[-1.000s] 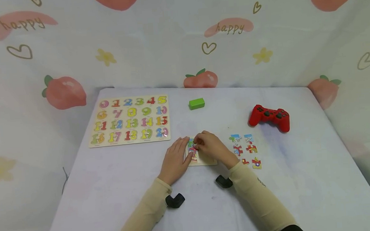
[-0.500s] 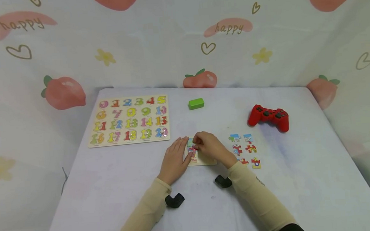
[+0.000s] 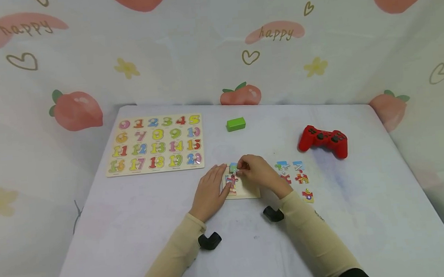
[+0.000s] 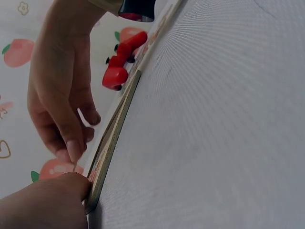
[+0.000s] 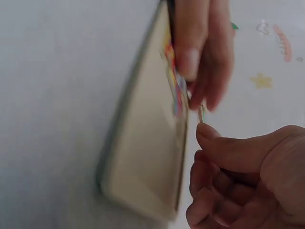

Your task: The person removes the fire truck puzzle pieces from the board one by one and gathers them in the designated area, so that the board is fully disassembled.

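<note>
A small pale puzzle board (image 3: 250, 192) lies on the table, with colourful fitted pieces (image 3: 231, 183) along its left side. My left hand (image 3: 209, 190) rests at its left edge, fingers straight, its thumb lying on the board. Above the board's upper part, my right hand (image 3: 261, 172) pinches a blue-and-green jigsaw piece (image 3: 233, 168) between thumb and fingertips. In the right wrist view this jigsaw piece (image 5: 201, 114) stands edge-on at the thumb tip, apart from the board (image 5: 138, 148). The right hand's other fingers are curled.
Several loose jigsaw pieces (image 3: 302, 178) lie right of the board, some partly behind the right forearm. A red game controller (image 3: 323, 141) is farther right. A green block (image 3: 236, 124) stands behind the board, and a number puzzle board (image 3: 154, 145) lies at the back left.
The right hand has lifted the jigsaw piece slightly and moved it a little right and away from me; more of the piece shows. The left hand stays in place.
</note>
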A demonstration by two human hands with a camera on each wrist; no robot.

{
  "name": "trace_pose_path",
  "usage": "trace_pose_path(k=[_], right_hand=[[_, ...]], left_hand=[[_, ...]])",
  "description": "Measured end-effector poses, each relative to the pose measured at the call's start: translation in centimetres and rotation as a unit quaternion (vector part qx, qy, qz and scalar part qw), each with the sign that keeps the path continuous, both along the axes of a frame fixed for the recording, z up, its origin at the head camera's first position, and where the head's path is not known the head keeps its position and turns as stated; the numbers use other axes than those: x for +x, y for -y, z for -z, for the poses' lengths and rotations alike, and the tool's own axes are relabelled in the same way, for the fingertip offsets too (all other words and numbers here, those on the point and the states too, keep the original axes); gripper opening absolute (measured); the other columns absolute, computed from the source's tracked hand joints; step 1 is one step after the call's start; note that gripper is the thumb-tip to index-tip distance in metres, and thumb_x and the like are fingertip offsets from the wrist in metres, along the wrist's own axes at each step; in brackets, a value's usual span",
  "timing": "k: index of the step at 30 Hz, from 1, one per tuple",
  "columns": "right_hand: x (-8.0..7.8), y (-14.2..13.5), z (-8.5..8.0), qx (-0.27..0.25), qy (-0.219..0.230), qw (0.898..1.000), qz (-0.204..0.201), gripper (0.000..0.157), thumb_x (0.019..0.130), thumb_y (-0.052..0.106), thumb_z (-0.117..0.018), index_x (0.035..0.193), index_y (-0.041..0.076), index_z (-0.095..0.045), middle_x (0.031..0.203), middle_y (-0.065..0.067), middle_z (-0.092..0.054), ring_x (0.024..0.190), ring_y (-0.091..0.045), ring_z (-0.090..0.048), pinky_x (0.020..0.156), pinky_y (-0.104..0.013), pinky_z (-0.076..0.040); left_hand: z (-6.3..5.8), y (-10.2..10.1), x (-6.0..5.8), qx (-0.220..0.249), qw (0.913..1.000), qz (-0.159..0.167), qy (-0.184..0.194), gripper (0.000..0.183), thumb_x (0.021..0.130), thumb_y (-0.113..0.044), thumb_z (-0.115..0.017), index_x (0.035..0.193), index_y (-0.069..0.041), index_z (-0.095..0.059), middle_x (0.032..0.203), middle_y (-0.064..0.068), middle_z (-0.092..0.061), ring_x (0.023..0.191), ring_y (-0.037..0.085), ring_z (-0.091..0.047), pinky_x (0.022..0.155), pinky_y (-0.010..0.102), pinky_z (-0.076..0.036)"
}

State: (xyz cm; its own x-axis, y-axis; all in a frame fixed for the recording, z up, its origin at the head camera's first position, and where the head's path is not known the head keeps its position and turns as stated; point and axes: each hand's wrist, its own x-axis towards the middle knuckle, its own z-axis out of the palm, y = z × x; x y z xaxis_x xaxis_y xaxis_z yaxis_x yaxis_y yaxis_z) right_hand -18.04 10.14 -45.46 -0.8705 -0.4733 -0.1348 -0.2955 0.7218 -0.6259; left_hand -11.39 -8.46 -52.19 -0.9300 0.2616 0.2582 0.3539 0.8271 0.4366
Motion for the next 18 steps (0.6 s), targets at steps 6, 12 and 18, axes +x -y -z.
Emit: trace_pose_path(k=[6, 12, 18], right_hand=[[-0.6, -3.0, -0.9, 0.011, -0.013, 1.0, 0.024, 0.007, 0.088, 0.007, -0.067, 0.094, 0.005, -0.063, 0.089, -0.006, -0.063, 0.081, -0.019, -0.056, 0.072, -0.032, -0.049], [-0.9, -6.6, -1.2, 0.029, -0.005, 0.999, 0.019, 0.009, 0.088, 0.009, -0.068, 0.095, 0.005, -0.063, 0.087, -0.006, -0.063, 0.079, -0.019, -0.054, 0.07, -0.031, -0.047], [-1.2, -8.9, -0.5, 0.042, 0.006, 0.999, 0.021, 0.01, 0.088, 0.012, -0.069, 0.094, 0.006, -0.063, 0.084, -0.004, -0.062, 0.076, -0.018, -0.053, 0.067, -0.029, -0.046]], left_hand=[[0.0, 0.0, 0.0, -0.005, 1.0, -0.001, 0.007, 0.059, 0.097, -0.036, -0.052, 0.148, -0.012, -0.034, 0.146, 0.005, -0.044, 0.138, 0.023, -0.036, 0.109, 0.044, -0.034], [0.0, 0.0, 0.0, -0.008, 0.9999, 0.0, 0.013, 0.059, 0.098, -0.037, -0.05, 0.148, -0.012, -0.033, 0.147, 0.004, -0.043, 0.139, 0.022, -0.035, 0.11, 0.043, -0.033], [-0.2, -0.1, 0.0, -0.012, 0.9997, 0.0, 0.021, 0.059, 0.098, -0.037, -0.049, 0.149, -0.012, -0.032, 0.148, 0.004, -0.041, 0.14, 0.022, -0.033, 0.111, 0.043, -0.032]])
